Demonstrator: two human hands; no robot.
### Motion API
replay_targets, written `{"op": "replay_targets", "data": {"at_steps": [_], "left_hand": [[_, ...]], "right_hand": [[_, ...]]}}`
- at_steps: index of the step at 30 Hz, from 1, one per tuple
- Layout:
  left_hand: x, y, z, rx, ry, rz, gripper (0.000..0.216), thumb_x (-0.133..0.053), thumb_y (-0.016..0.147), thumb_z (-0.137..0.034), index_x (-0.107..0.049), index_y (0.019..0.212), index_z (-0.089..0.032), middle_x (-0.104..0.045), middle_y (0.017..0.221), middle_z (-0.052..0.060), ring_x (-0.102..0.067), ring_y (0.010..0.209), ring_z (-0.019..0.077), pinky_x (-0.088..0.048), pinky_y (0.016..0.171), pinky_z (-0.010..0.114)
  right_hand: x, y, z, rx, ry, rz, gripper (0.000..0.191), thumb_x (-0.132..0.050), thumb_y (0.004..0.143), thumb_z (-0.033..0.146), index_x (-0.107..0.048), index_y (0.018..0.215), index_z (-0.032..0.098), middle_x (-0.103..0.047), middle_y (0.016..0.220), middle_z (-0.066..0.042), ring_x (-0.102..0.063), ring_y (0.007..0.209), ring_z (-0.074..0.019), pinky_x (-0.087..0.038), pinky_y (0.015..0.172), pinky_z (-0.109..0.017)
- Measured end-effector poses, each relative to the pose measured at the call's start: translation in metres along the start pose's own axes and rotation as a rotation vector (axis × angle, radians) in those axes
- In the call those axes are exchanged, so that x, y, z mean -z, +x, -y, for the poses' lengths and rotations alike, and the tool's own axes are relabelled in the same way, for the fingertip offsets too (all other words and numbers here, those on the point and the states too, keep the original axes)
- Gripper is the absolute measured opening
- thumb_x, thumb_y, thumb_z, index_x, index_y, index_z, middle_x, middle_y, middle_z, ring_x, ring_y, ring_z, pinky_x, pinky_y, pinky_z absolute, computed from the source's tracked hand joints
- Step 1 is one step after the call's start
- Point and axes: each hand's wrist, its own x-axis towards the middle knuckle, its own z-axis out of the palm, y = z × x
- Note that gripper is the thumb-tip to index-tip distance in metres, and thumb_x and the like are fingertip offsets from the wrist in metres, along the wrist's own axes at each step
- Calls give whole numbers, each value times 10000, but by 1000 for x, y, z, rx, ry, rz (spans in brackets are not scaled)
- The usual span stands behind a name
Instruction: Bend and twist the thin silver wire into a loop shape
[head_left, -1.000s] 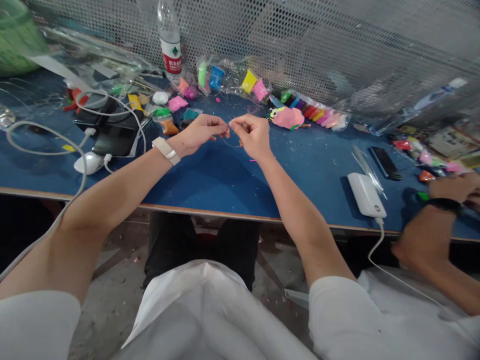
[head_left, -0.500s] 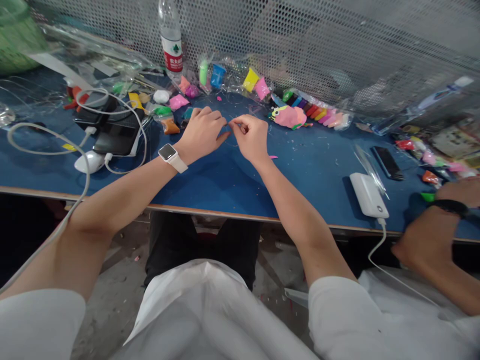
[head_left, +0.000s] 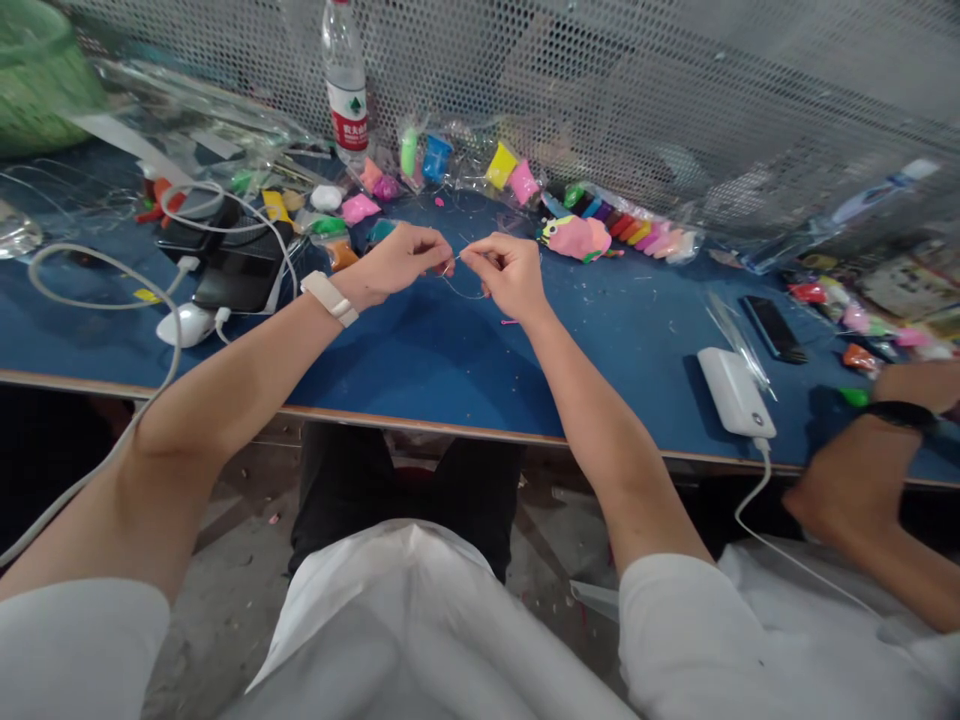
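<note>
My left hand (head_left: 405,258) and my right hand (head_left: 508,272) are raised just over the blue table (head_left: 420,350), fingertips almost meeting. Both pinch a thin wire (head_left: 463,290) that loops down between them. A white watch (head_left: 328,298) sits on my left wrist. A pink clay figure (head_left: 576,236) lies just right of my right hand, and a tiny pink clay scrap (head_left: 510,322) lies below it.
Bags of coloured clay (head_left: 435,160) and a water bottle (head_left: 346,85) line the mesh wall at the back. Phones (head_left: 232,278) with white cables lie at the left. A white power bank (head_left: 733,390), a dark phone (head_left: 772,326) and another person's arm (head_left: 870,480) are at the right.
My left hand has turned from palm-down back to a sideways pinch. The wire loop shows again between both hands. The other person's hand has shifted slightly.
</note>
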Motion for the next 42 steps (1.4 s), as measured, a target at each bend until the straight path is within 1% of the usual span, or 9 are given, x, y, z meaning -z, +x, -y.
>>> {"op": "replay_targets", "data": {"at_steps": [3, 5, 10, 14, 23, 29, 33, 37, 42], "left_hand": [[-3, 0, 3, 135, -277, 106, 297, -613, 1087, -344, -701, 838, -208, -782, 942, 71, -740, 872, 158, -601, 827, 324], [-5, 1, 6, 158, -277, 80, 300, -618, 1090, -372, -695, 852, -207, -784, 946, 78, -745, 869, 162, -617, 822, 326], [-11, 0, 9, -106, 283, -263, 149, -739, 997, -294, -747, 1119, -208, -781, 1204, 114, -750, 1099, 242, -614, 1023, 415], [-14, -3, 6, -233, 581, -260, 228, -731, 959, -213, -763, 1184, -191, -720, 1357, 155, -681, 1333, 354, -540, 1182, 539], [-19, -5, 1, -188, 685, -281, 249, -624, 1044, -253, -830, 1184, -254, -812, 1242, 124, -658, 1353, 382, -500, 1186, 613], [-16, -4, -4, -72, 460, -248, 338, -704, 986, -223, -786, 1311, -267, -852, 1153, 85, -726, 1298, 362, -478, 1223, 582], [-9, -1, 1, -19, 29, -168, 160, -829, 910, -264, -821, 1068, -240, -859, 990, 70, -808, 1022, 263, -605, 1017, 423], [-6, 2, 6, 121, -301, -70, 176, -907, 867, -324, -832, 961, -197, -841, 940, 82, -758, 853, 176, -576, 808, 320], [-9, 2, 5, 76, -218, -109, 148, -876, 839, -308, -829, 945, -216, -849, 925, 80, -760, 844, 186, -590, 775, 328]], "right_hand": [[0, -1, 1, -38, 80, 14, 608, -718, 933, 852, -841, 909, 258, -557, 547, 50, -531, 418, -130, -419, 524, -334], [-2, -1, 2, -64, 70, 0, 620, -712, 926, 867, -831, 895, 259, -553, 520, 54, -532, 405, -136, -417, 508, -334], [-13, -1, 4, -118, -23, -111, 702, -689, 894, 920, -817, 831, 233, -528, 494, 47, -547, 414, -145, -425, 515, -349], [-21, -3, 8, -141, -61, -147, 755, -625, 889, 968, -800, 834, 236, -537, 516, 49, -565, 406, -142, -423, 496, -346], [-25, -3, 10, -106, -139, -143, 712, -561, 974, 920, -762, 833, 251, -525, 537, 43, -590, 436, -155, -430, 480, -347], [-20, -3, 10, -69, -162, -121, 685, -571, 987, 898, -777, 849, 260, -503, 545, 39, -559, 486, -162, -471, 556, -366], [-12, -2, 11, -15, -181, -87, 718, -575, 975, 910, -817, 860, 244, -538, 610, 14, -558, 596, -162, -492, 648, -361], [-8, -1, 12, -4, -144, -69, 717, -594, 962, 913, -820, 888, 236, -562, 625, 15, -520, 581, -150, -485, 657, -356], [-13, -1, 12, -36, -204, -95, 644, -605, 1014, 835, -800, 848, 244, -518, 635, 9, -549, 635, -170, -512, 700, -361]]}}
